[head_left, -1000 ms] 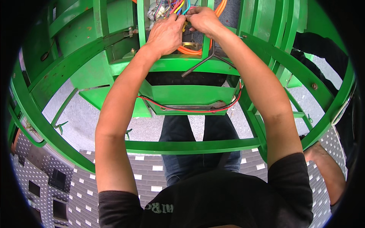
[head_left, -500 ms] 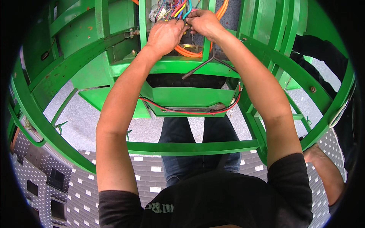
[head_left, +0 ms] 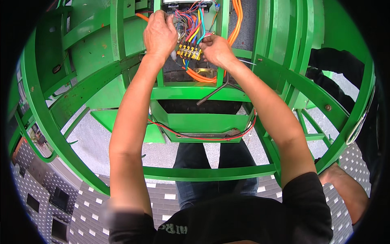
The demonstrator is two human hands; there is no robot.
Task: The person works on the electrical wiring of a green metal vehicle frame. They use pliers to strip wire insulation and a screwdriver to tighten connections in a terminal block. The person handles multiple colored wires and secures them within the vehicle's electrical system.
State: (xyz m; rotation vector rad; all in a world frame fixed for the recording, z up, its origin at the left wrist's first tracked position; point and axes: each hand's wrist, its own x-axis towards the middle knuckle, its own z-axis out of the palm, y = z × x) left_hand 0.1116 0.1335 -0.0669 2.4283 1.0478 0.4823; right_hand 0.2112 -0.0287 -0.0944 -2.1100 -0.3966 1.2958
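A yellow terminal block [head_left: 189, 52] with a clear middle sits in the opening of a green metal frame, upright wires running into its top edge. Red, yellow, blue and teal wires [head_left: 195, 30] rise from it towards a metal-cased unit [head_left: 187, 6]. My right hand [head_left: 218, 51] is closed at the block's right end, fingertips beside the teal wire; what they pinch is hidden. My left hand [head_left: 161, 34] is up by the left green post, its fingers curled next to the thin wires. Whatever it grips, I cannot make out.
Thick orange cables [head_left: 237, 24] run down the right side and loop below the block. A dark metal rod tool [head_left: 213, 93] hangs at the frame's crossbar. Red and black wires [head_left: 195, 136] sag across a lower green panel. Another person's arm [head_left: 345, 189] is at the right.
My left hand has moved left and up, away from the terminal block, which now shows. My right hand stays by its right end. The view has shifted slightly, so the frame sits lower.
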